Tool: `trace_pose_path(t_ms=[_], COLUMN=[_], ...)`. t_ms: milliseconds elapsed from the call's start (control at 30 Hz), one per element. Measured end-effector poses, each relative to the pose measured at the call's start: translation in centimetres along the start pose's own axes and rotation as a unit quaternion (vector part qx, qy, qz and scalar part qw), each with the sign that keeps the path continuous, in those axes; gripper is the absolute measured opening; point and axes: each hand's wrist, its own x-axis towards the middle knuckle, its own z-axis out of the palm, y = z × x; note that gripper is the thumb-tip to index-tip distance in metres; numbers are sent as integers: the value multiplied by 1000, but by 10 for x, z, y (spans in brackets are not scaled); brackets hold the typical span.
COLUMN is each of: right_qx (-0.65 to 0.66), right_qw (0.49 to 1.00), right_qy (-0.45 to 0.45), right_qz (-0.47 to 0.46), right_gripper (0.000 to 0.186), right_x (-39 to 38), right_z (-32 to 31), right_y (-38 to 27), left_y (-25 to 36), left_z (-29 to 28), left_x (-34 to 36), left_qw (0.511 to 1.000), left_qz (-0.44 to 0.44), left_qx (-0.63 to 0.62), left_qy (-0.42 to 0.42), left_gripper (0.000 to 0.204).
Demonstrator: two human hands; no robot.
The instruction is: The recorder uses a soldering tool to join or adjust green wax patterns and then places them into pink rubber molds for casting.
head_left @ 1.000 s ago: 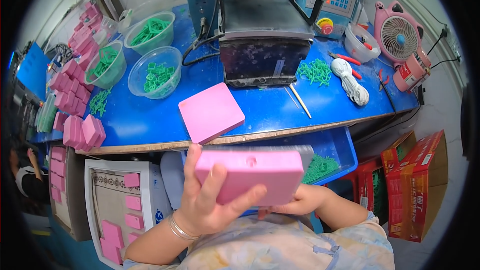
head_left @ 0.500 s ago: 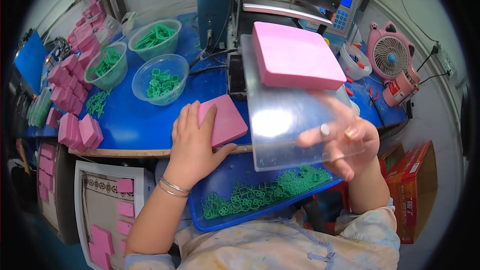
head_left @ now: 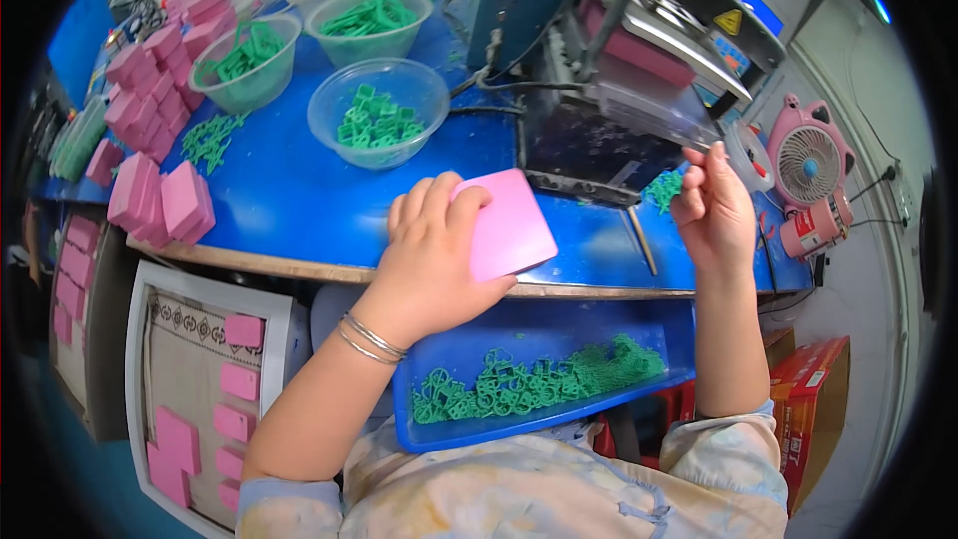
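Left hand [head_left: 427, 250] clasping pink block [head_left: 511, 225]; right hand [head_left: 718, 212] pinching clear plate [head_left: 664, 112]; blue tray [head_left: 559, 324], bowls [head_left: 383, 157] hold green pieces [head_left: 534, 379].

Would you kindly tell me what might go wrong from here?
The right hand holds the clear plate at the machine's opening, so a pinch seems possible if the upper part came down.
If that plate tilts, the inner pink block could shift.
The front pink block, under the left hand, lies near the table's front edge; a knock might drop it into the blue tray below.
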Motion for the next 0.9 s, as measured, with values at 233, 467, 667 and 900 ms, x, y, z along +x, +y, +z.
trace_pose_path(t_ms=[233,467,667,900], right_qx=[-46,-79,-115,-114], right_qw=[998,997,992,992], right_qy=[-10,-17,-38,-40], right_qz=[47,20,20,28], right_gripper=[36,33,34,34], right_x=[16,20,17,18], right_z=[-36,-88,-89,-104], right_y=[-17,-27,-28,-32], left_y=[-32,-134,-217,-268], left_z=[-22,-80,-112,-116], left_x=[-112,-230,-298,-292], left_qw=[974,827,721,780], left_qz=[93,-413,-547,-528], left_qx=[125,144,232,300], left_qy=[163,353,357,148], left_gripper=[69,85,78,79])
